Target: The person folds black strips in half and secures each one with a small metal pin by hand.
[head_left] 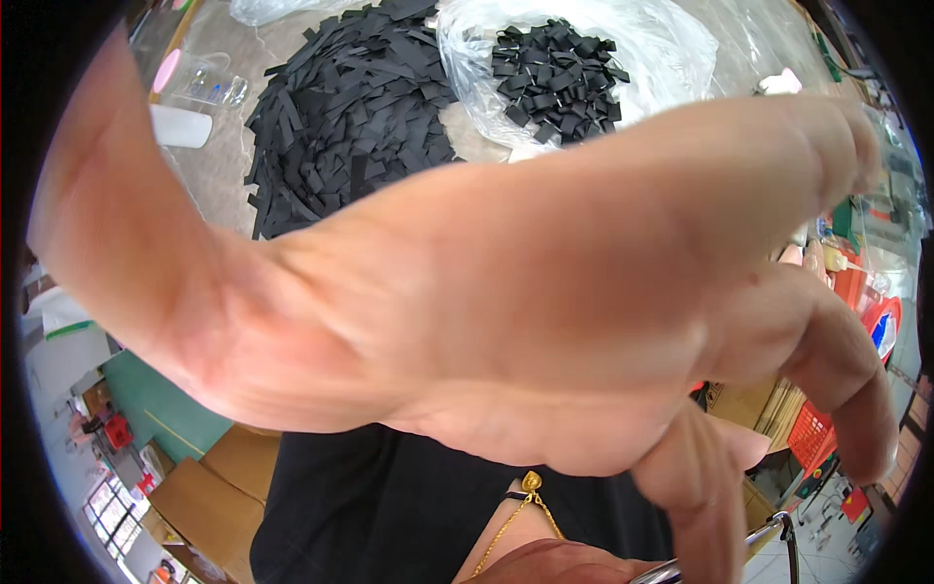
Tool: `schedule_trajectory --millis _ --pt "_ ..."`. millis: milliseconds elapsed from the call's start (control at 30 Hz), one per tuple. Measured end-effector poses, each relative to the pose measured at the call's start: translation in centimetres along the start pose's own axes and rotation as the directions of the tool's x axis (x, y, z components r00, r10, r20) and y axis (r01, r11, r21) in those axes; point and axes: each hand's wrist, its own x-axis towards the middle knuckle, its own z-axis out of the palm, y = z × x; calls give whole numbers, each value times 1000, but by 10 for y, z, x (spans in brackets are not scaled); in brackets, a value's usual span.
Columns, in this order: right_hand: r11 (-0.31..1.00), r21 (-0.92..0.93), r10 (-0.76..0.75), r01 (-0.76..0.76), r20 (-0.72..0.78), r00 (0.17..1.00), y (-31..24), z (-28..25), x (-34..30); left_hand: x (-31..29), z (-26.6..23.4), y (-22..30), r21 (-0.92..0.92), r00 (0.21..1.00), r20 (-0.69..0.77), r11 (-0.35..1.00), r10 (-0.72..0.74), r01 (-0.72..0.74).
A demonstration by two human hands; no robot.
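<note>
My left hand [506, 292] is raised right up to the camera and fills most of the picture. Its thumb sticks up at the far left and its fingers stretch to the right, the lower ones curling down. Nothing is held in it. Behind it on the table lies a big heap of black strips [341, 107]. A clear plastic bag [662, 49] beside the heap holds smaller folded black pieces [555, 78]. My right hand is out of sight. My black shirt [389, 516] and a thin gold necklace [530, 484] show at the bottom.
A clear plastic cup with a pink lid [199, 80] and a white cylinder [180, 127] lie left of the heap. Cardboard boxes [209, 492] stand on the floor at lower left, and an orange crate [812, 433] at lower right.
</note>
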Motion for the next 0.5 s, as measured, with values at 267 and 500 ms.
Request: schedule_trajectory --millis 267,500 --pt "456 -778 -330 432 303 894 -14 -1 -3 0 -4 -12 -6 997 -79 1000 14 -15" --pt "14 -838 -239 546 527 816 -14 10 -6 6 -6 -19 -12 984 -170 998 53 -56"
